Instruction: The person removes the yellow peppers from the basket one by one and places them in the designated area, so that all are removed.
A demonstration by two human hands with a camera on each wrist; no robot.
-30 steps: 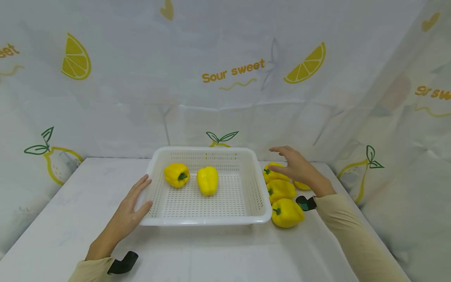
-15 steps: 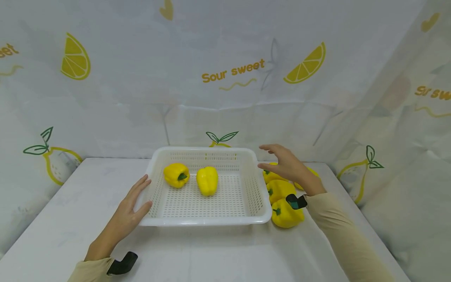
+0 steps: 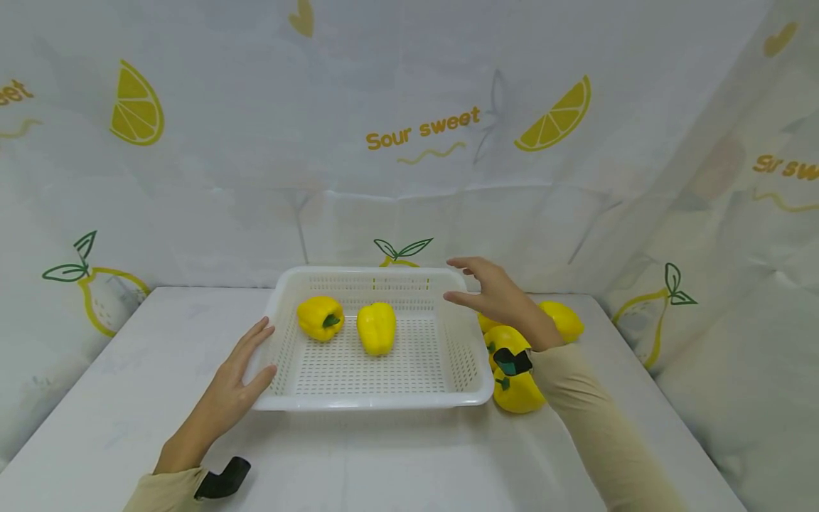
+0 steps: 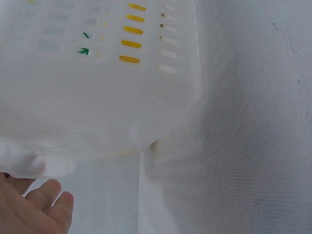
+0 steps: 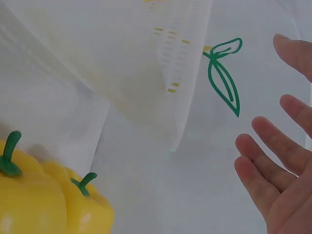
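A white plastic basket (image 3: 371, 402) with slotted walls sits on the table, holding two yellow bell peppers, one on its side with the green stem showing (image 3: 320, 318) and one beside it (image 3: 376, 328). My left hand (image 3: 220, 395) rests against the basket's left rim, thumb and fingers spread; its fingertips (image 4: 62, 207) lie just outside the rim in the left wrist view. Over the basket's back right corner hovers my right hand (image 3: 495, 291), fingers parted and nothing held. Right of the basket, several more yellow peppers (image 3: 518, 391) lie partly hidden under my right wrist.
Another yellow, rounded piece (image 3: 563, 321) lies behind my right forearm. A white table (image 3: 358, 462) bears everything, with a lemon-print cloth (image 3: 256, 142) hanging behind and at the sides. Dark wrist-worn devices (image 3: 224, 478) show at both cuffs.
My right hand has moved left from above the loose peppers to the basket's back right corner, uncovering the rear yellow piece. The left hand, basket and two peppers inside have stayed put.
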